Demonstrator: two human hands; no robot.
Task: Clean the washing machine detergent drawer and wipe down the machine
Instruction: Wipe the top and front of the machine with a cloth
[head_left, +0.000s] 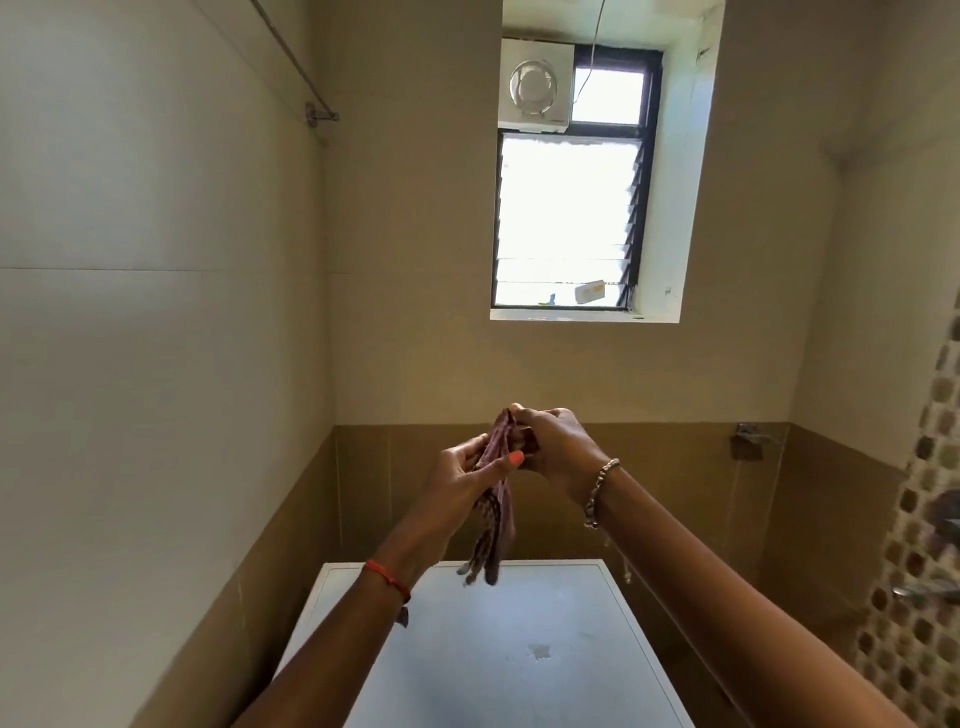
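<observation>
The washing machine (519, 649) stood at 6 o'clock, with a small pale mark (540, 651) on its white top. Near the centre, a dark reddish patterned cloth (493, 504) hung between both hands. The left hand (457, 483) pinched its middle between thumb and curled fingers. The right hand (550, 447), at 2 o'clock from the left, gripped its upper end. The loose end dangled toward 6 o'clock over the machine's rear edge. A window (566, 218) sat at 12 o'clock.
</observation>
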